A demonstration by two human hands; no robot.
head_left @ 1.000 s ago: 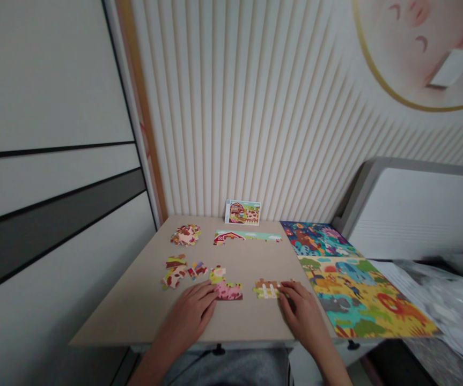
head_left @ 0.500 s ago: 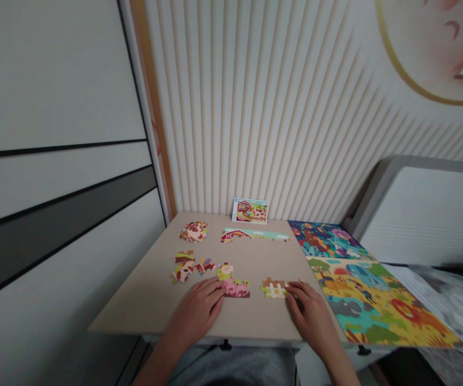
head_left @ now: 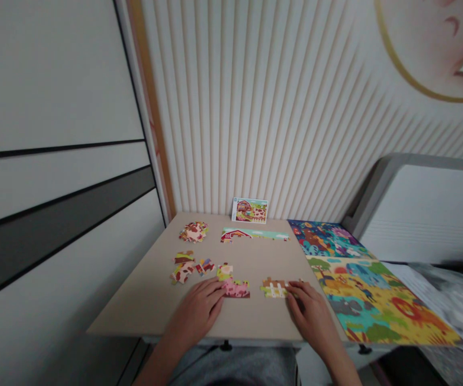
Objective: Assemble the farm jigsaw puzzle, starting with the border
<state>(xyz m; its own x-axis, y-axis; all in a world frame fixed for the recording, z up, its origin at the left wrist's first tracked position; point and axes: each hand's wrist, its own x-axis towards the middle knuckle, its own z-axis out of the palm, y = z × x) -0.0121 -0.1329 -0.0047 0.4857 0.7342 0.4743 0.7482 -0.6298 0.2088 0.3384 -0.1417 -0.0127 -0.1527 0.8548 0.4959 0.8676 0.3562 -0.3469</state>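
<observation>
My left hand (head_left: 199, 310) lies with its fingers stretched over the left end of a joined pink puzzle section (head_left: 237, 290), below a yellow-green piece (head_left: 225, 271). At the right, my right hand (head_left: 308, 308) rests on the right end of a white-fence puzzle section (head_left: 275, 289), fingers spread. Both hands lie open, and the sections' outer ends are partly hidden under them. Loose pieces (head_left: 183, 271) sit left of the pink section. Farther back is a strip of joined puzzle with a red barn roof and sky (head_left: 255, 234).
A pile of pieces (head_left: 193, 231) lies at the table's back left. The picture card (head_left: 249, 210) leans against the ribbed wall. Two finished puzzles, a dark blue one (head_left: 330, 239) and a yellow animal one (head_left: 376, 300), lie on the right. Clear plastic bags (head_left: 456, 305) are beyond them.
</observation>
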